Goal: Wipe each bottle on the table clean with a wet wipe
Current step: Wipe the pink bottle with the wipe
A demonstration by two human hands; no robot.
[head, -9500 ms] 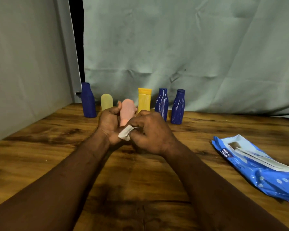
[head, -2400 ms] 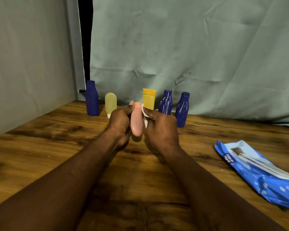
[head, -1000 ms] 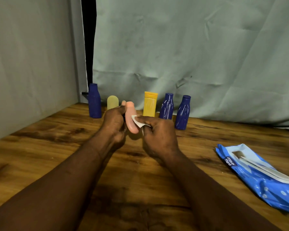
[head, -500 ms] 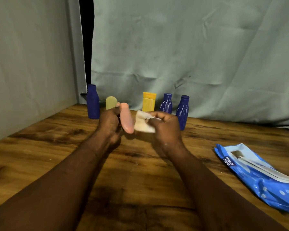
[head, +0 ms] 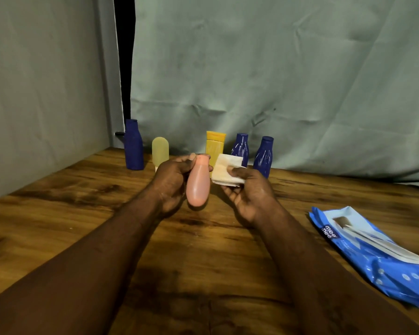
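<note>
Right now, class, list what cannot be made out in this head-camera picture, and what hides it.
Head view: yellow bottle, lower part behind the pink bottle and wet wipe.
Head view: middle blue bottle, base behind the wet wipe.
Head view: wipes pack, right end cut by the frame edge.
Head view: pale tube, base partly behind the left hand.

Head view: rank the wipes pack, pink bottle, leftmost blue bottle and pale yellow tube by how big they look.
1. Wipes pack, largest, though cut off by the frame.
2. Pink bottle and leftmost blue bottle: about alike; the pink one is held nearer the camera.
3. Pale yellow tube, smallest.
</note>
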